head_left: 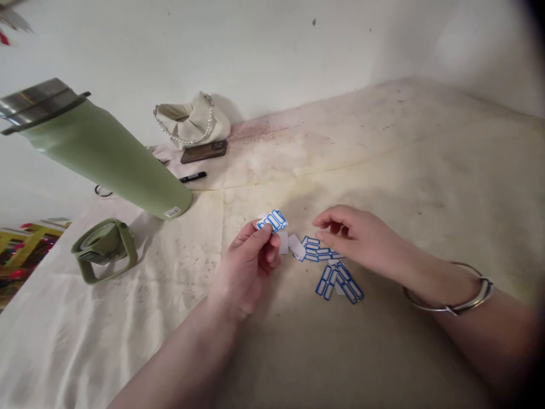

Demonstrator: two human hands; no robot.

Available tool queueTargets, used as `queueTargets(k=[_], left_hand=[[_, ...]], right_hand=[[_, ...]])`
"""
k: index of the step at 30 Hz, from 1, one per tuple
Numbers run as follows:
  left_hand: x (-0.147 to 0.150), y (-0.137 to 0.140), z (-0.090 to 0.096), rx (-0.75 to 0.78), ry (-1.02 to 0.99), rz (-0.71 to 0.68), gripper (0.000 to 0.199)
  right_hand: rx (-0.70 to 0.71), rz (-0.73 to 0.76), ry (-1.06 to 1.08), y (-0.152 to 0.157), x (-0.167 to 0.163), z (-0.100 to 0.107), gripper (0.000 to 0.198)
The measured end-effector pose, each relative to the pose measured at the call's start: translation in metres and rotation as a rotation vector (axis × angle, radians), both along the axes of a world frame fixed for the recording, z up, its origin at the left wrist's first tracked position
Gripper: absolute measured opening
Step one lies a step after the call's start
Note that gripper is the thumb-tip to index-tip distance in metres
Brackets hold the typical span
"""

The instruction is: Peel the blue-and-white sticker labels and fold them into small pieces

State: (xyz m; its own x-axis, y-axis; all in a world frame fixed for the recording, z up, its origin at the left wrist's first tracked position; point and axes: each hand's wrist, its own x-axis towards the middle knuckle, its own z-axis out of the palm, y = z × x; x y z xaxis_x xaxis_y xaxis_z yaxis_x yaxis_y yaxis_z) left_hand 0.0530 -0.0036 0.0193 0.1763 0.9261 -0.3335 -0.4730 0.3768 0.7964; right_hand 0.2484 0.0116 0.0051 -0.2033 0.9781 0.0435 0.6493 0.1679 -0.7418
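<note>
Between its thumb and fingers, my left hand pinches a few small label stickers, white with blue-framed boxes. More blue-framed label sheets lie loosely overlapped on the cloth below and to the right, some of them turned with a plain white back upward. Above the right part of that pile hovers my right hand, its thumb and fingertips apart with nothing visible between them. It hides part of the pile. A metal bangle circles the right wrist.
A tall green tumbler stands at the left, with its green handled lid on the cloth in front. Farther back are a cream bag with a beaded strap, a phone and a black pen. A wall rises behind the cloth-covered table.
</note>
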Motion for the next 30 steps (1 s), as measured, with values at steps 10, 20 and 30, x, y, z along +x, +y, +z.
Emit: queueTargets(k=[10,20,30], left_hand=[[0.001,-0.001,-0.001,-0.028,-0.001,0.022,0.016],[0.003,-0.002,-0.005,-0.028,0.008,0.012,0.015],[0.003,-0.004,-0.003,-0.051,0.008,0.005,0.017]], right_hand=[[0.306,0.177,-0.267,-0.004,-0.021,-0.018,0.027],[0.255,0.168,-0.259,0.001,-0.03,-0.02,0.017],[0.104,0.06,0.048,0.0,-0.019,-0.013,0.01]])
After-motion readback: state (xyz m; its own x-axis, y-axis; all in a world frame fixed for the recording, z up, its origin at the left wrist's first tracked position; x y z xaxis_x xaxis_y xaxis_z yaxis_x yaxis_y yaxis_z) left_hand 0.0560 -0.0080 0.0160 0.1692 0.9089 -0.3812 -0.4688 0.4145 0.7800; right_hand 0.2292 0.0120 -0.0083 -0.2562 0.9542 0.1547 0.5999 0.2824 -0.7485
